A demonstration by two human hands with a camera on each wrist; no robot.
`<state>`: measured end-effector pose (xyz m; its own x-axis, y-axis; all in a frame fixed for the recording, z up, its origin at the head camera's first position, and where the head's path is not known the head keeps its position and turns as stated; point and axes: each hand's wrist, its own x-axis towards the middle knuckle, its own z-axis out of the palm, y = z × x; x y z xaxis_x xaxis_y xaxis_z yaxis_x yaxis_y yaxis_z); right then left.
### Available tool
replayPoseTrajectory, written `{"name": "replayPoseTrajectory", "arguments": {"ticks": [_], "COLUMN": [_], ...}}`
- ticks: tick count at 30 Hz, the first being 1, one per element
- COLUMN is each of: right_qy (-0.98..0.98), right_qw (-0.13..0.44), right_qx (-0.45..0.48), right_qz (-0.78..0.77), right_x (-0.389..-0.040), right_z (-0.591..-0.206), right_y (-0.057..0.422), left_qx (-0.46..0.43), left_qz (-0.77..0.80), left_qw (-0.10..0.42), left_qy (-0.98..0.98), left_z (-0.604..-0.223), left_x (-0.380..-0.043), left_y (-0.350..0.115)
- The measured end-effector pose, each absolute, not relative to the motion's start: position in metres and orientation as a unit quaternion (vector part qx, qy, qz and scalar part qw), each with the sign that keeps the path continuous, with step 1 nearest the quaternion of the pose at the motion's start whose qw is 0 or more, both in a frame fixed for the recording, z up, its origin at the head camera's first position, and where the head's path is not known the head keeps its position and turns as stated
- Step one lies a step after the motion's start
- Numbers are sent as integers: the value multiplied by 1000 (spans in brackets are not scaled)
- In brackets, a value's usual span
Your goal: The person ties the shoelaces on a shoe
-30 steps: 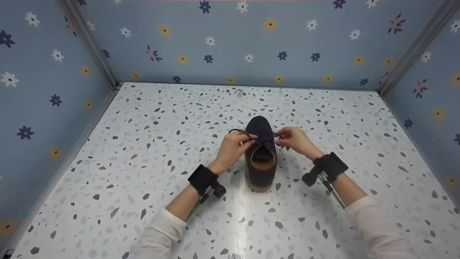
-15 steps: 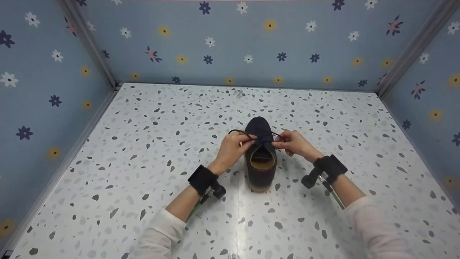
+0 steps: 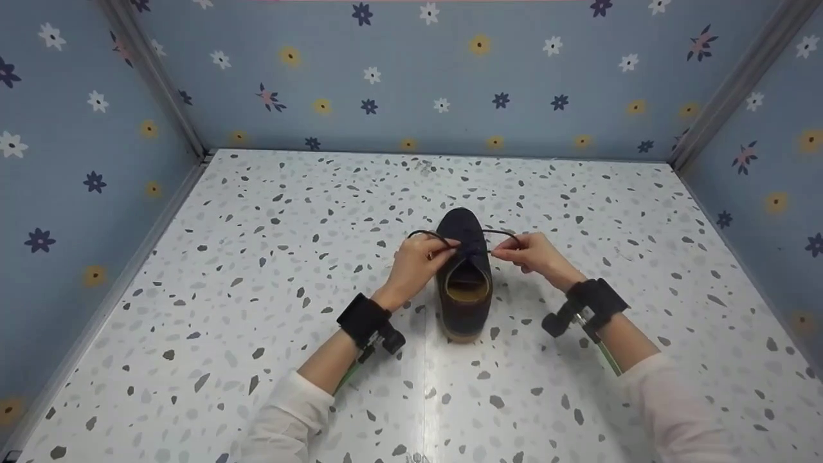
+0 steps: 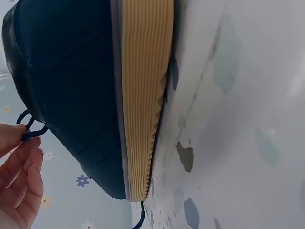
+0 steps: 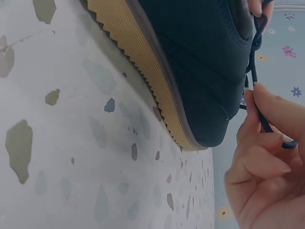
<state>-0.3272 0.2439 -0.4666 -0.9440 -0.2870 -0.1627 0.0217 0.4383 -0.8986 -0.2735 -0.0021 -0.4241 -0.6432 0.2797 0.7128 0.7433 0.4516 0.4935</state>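
A dark navy shoe (image 3: pixel 464 318) with a ribbed tan sole (image 4: pixel 143 95) stands on the table, toe pointing away. My left hand (image 3: pixel 415 262) pinches a dark shoelace (image 4: pixel 34 133) between thumb and forefinger over the left side of the tongue. A curve of that lace arcs above its knuckles. On the other side, my right hand (image 3: pixel 535 256) pinches a lace (image 5: pixel 262 119) between thumb and fingertips, just off the shoe's right edge. From the shoe, lace runs in an arc to these right fingers. In the left wrist view another bit of lace hangs past the toe.
The speckled white tabletop (image 3: pixel 308 206) surrounds the shoe. Blue flowered panels (image 3: pixel 411 77) enclose it at the back and both sides, with grey metal posts at the corners. A black strap with a camera (image 3: pixel 366 325) sits on each wrist.
My right hand has shifted its fingers along the lace, and a longer arc of lace now shows between it and the shoe. The left hand has stayed nearly still.
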Motion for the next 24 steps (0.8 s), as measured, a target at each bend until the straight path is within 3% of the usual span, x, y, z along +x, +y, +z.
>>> {"name": "replayPoseTrajectory", "arguments": {"ticks": [7,15,22,24], "right_qy": [792,742,643,610], "right_qw": [94,68,37,26], "right_qx": [-50,-32,-23,-23], "right_qz": [-601,-666,-764,-792], "right_x": [-353,-351,-349,-348], "right_z": [-502,-501,-501,-500], "right_y": [268,274,279,278], "left_qx": [-319,-310,-296,-295], "left_qz": [-424,-463,-485,-495], "left_qw": [274,259,278,255], "left_qy": [-802,-789,-774,-777], "left_z": [-426,-426,-438,-437], "left_x": [-275,-275,-284,-284], "left_y": [0,2,6,6]}}
